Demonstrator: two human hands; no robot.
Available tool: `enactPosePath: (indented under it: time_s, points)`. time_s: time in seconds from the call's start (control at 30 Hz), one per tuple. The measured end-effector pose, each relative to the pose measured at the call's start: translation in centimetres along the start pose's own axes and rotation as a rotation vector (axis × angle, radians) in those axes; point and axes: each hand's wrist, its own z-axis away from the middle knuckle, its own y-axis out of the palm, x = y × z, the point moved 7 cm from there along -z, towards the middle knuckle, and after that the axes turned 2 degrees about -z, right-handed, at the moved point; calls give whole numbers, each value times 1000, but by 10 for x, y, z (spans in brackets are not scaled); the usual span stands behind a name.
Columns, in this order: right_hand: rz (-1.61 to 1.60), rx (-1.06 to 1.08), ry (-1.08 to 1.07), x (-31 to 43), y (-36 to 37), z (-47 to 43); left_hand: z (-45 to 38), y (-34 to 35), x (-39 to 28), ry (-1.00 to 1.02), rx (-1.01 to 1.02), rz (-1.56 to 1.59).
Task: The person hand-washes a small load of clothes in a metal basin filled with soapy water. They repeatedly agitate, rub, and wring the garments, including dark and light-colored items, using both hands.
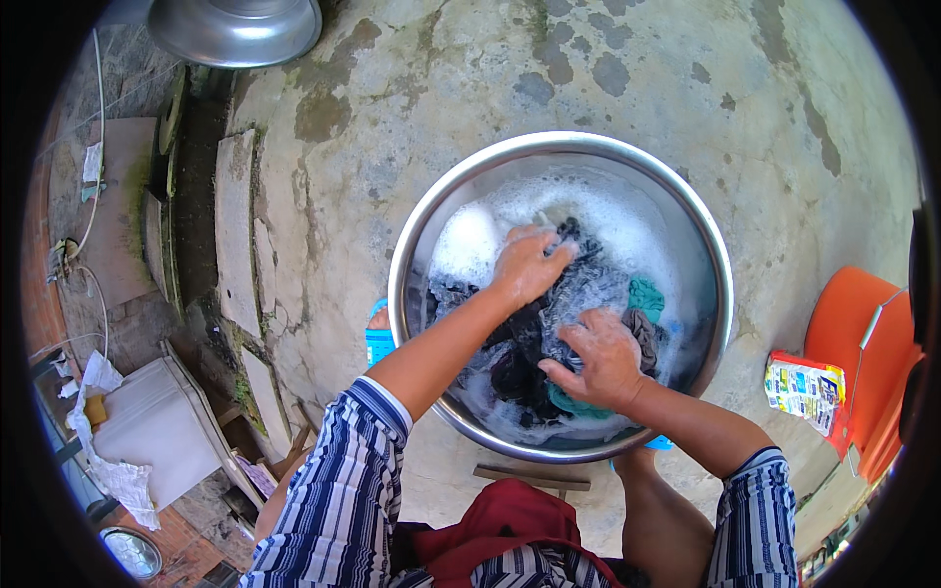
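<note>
A large round metal basin [702,198] holds soapy water with white foam [467,239] and a heap of wet dark clothes [518,345]. My left hand [531,266] rests on the far part of the heap, beside a black piece of cloth [581,237]; some of its fingertips are in the suds. Over the near right part of the heap is my right hand [599,359], its thumb and fingers spread. Next to it lie a green cloth [647,296] and a grey-brown cloth [641,338]. Whether the left fingers grip any cloth is hard to see.
An orange bucket [845,316] with a wire handle stands at the right, a detergent packet [806,389] beside it. Another metal basin [242,33] sits at the upper left. Stone slabs [237,228] edge a drain at the left. The concrete floor [456,95] has damp patches.
</note>
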Motion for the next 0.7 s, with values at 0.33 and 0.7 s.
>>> enactPosePath:
  time_s: [0.33,0.7]
  points:
    - [283,-290,233,-89,6,-21,65,23,-44,430,-509,-46]
    - [148,-329,106,-88,-12,-86,-48,-5,23,-437,-285,309]
